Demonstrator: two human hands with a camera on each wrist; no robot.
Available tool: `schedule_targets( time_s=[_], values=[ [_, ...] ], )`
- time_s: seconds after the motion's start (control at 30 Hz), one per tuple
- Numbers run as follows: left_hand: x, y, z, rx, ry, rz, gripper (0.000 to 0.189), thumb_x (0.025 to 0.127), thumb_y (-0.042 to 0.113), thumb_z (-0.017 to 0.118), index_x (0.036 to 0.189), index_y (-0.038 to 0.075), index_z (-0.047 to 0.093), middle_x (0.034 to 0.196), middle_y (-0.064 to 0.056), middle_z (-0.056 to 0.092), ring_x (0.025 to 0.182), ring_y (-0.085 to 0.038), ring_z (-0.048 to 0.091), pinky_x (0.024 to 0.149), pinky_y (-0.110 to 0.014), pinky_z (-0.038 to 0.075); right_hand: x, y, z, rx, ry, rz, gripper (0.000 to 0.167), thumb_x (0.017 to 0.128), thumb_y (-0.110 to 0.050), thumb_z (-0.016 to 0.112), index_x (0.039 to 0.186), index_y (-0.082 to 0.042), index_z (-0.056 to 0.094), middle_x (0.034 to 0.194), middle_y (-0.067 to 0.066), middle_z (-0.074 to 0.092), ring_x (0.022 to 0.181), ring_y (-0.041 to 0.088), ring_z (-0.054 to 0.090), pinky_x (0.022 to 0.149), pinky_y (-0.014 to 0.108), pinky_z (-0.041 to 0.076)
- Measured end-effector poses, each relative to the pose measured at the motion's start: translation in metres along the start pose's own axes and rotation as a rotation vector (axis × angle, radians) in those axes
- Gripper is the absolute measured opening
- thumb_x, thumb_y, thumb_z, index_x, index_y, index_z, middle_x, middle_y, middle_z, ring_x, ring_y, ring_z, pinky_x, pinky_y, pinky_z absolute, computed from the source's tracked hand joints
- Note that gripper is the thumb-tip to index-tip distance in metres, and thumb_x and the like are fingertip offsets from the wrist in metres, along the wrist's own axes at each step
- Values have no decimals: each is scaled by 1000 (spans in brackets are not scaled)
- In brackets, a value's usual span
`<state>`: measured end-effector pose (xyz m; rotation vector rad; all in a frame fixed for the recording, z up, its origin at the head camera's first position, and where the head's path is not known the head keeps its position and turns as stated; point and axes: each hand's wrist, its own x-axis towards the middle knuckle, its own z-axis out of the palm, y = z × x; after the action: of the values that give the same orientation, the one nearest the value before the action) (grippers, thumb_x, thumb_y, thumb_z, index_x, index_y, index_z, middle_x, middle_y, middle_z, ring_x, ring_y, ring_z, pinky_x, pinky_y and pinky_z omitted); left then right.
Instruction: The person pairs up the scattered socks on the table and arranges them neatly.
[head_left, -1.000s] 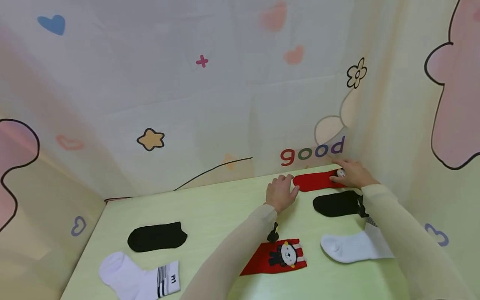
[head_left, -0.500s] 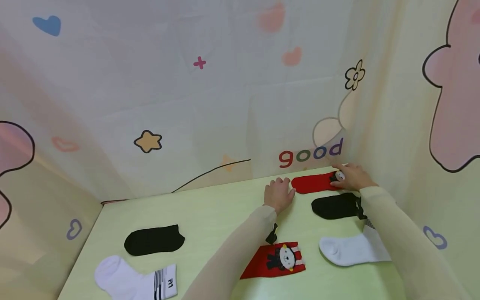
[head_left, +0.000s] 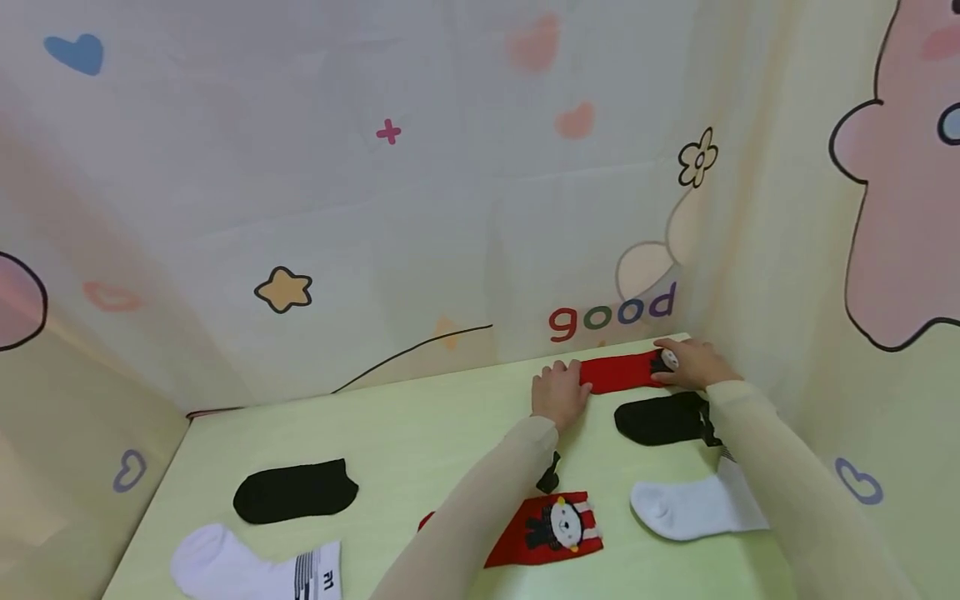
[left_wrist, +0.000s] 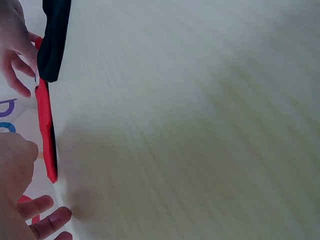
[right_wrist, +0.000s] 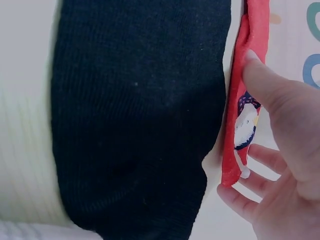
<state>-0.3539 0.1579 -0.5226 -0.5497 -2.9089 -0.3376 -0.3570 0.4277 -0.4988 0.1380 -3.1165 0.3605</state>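
Along the table's back edge lies a red sock (head_left: pixel 618 373) with a bear face near its cuff. My right hand (head_left: pixel 697 364) is at the cuff end; in the right wrist view its thumb (right_wrist: pixel 262 80) presses the sock's top and its fingers spread around the cuff edge. At the toe end is my left hand (head_left: pixel 558 396), its fingers loosely bent and overlapping the toe in the head view. The left wrist view has those fingers (left_wrist: pixel 52 222) beside the toe. A black ankle sock (head_left: pixel 658 418) lies just in front of the red one.
A white sock (head_left: pixel 686 510) lies partly under my right forearm. Another red bear sock (head_left: pixel 543 533) is partly hidden by my left forearm. At the left are a black sock (head_left: pixel 296 492) and a white striped sock (head_left: pixel 247 567). A printed cloth wall (head_left: pixel 420 250) stands behind the table.
My left hand has moved slightly right to the red sock's toe. My right hand uncovers more of the bear face, staying at the cuff. The head view has shifted slightly.
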Motion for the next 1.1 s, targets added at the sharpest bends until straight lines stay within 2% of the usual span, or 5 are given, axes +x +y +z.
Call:
schedule_targets(
  time_s=[0.17,0.4,0.73,0.9,1.1],
  values=[
    [4,2,1,2,25,-9,35,100,45,65,126,21,63,115,-2,68,98,-21,61,88,-37,52,2,-2,0,18,5,-18,71,89,-35,79,145,-2,50,132,40,53,114,59,52,94,72,46],
    [4,5,3,0,10,3,36,98,42,69,128,22,65,115,-2,70,99,-21,61,87,-35,51,2,-4,4,7,18,-50,70,88,-35,81,142,0,54,127,38,57,111,56,55,93,71,46],
    [7,3,12,-24,-43,15,40,100,41,65,139,31,65,126,0,70,104,-22,58,89,-36,51,1,-6,7,23,-6,-21,67,89,-29,80,142,1,54,129,38,55,115,57,52,97,72,44],
    [9,7,14,12,-67,17,39,100,43,65,139,36,66,135,2,66,109,-22,56,90,-36,51,0,-4,7,33,-5,-8,66,90,-29,80,142,0,54,129,38,55,112,57,52,94,70,46],
    [12,14,10,15,-62,9,34,100,41,66,133,34,70,135,3,66,111,-22,56,92,-37,50,1,1,2,29,12,-5,66,89,-30,80,142,1,54,129,39,54,110,57,52,93,71,46]
  ],
)
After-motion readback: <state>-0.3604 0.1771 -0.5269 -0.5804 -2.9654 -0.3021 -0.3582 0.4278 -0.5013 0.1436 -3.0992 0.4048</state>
